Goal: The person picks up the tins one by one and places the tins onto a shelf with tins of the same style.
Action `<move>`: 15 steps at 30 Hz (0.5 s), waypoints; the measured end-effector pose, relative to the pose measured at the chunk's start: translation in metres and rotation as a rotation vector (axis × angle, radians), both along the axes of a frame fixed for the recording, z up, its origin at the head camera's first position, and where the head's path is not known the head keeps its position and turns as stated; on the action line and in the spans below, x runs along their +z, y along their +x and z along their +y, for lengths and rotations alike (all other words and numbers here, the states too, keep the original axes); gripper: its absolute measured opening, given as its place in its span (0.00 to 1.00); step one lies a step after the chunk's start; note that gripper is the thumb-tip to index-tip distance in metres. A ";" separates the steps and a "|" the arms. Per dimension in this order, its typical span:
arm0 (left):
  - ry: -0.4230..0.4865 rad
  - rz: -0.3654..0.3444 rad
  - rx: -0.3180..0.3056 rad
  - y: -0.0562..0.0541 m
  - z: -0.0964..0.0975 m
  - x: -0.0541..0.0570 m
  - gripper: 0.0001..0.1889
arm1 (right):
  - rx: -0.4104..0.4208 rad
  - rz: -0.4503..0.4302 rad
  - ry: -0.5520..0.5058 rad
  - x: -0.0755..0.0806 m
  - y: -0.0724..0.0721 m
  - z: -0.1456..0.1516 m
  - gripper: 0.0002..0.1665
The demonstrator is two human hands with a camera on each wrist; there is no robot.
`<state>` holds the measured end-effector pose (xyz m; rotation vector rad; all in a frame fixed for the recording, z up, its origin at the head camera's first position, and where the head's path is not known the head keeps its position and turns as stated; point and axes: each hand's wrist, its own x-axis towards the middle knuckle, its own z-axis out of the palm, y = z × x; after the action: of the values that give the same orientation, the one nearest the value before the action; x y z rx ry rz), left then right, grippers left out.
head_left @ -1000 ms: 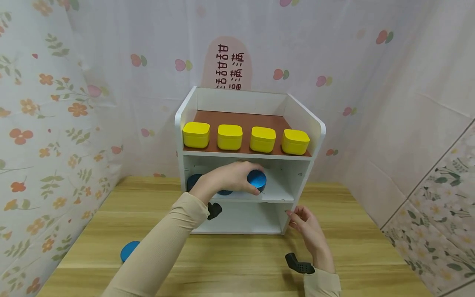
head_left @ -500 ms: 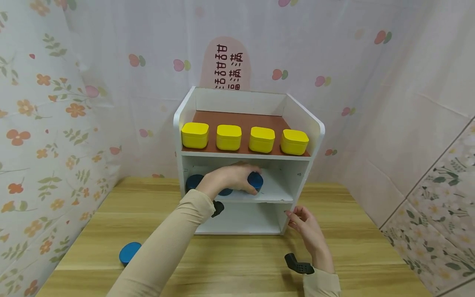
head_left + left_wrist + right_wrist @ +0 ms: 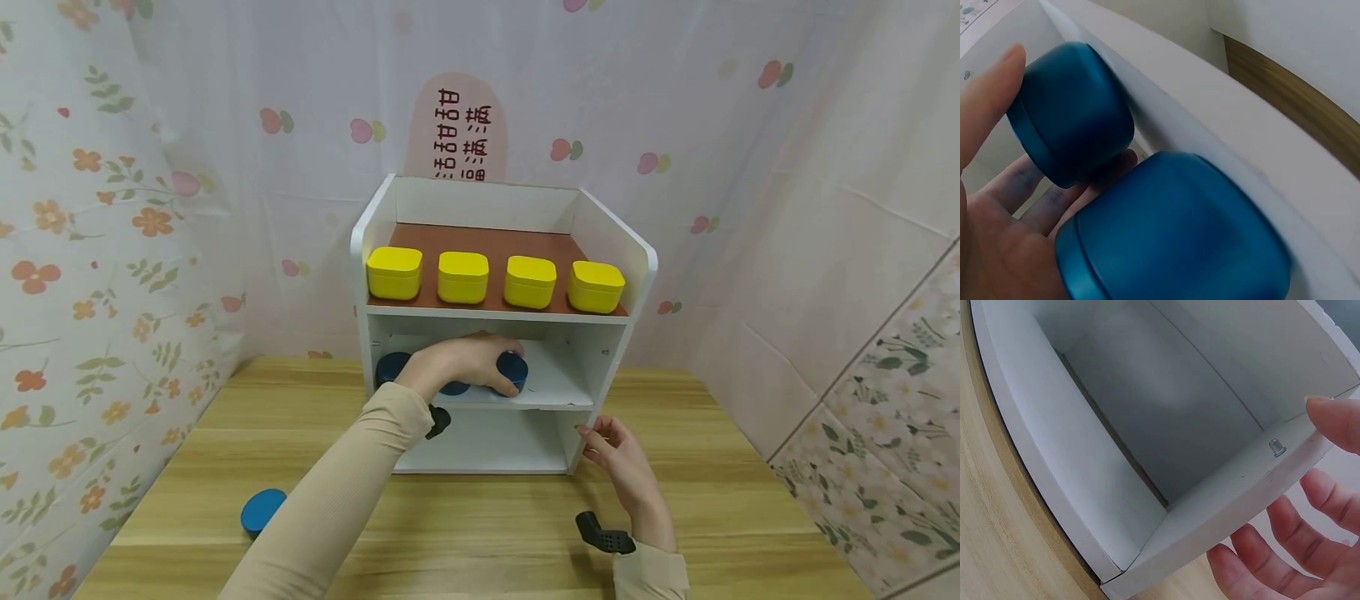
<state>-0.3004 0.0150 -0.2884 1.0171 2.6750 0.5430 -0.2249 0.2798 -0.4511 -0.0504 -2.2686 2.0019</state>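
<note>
My left hand (image 3: 480, 358) reaches into the middle compartment of a white shelf unit (image 3: 480, 316) and grips a blue lidded round container (image 3: 513, 371) between thumb and fingers. In the left wrist view that blue container (image 3: 1075, 115) is at or just above the shelf board; contact is hard to tell. Nearer stands a second blue container (image 3: 1179, 231), largely hidden by my hand in the head view. Another blue container (image 3: 392, 367) stands at the compartment's left. My right hand (image 3: 622, 458) holds the unit's right side panel (image 3: 1254, 490), thumb at its inner edge, fingers outside.
Several yellow lidded boxes (image 3: 462, 277) stand in a row on the brown top shelf (image 3: 487, 242). One blue container (image 3: 262, 510) sits on the wooden table (image 3: 465, 533) at front left, partly behind my left sleeve. A small shelf peg (image 3: 1277, 447) sticks out from the inner side panel.
My left hand has lowered the blue container slightly and shifted it a little left; its lid now tilts less toward the head camera. My right hand stays on the side panel.
</note>
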 end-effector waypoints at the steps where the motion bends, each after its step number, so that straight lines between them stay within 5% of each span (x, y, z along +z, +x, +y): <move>1: -0.002 -0.003 0.001 0.000 0.000 0.000 0.33 | -0.001 -0.001 -0.001 0.000 0.000 0.000 0.17; 15: 0.038 -0.029 -0.003 -0.002 -0.001 0.000 0.38 | -0.002 0.002 0.002 0.000 -0.001 0.000 0.18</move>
<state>-0.3021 0.0138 -0.2881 1.0159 2.6471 0.6050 -0.2254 0.2794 -0.4509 -0.0507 -2.2685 1.9981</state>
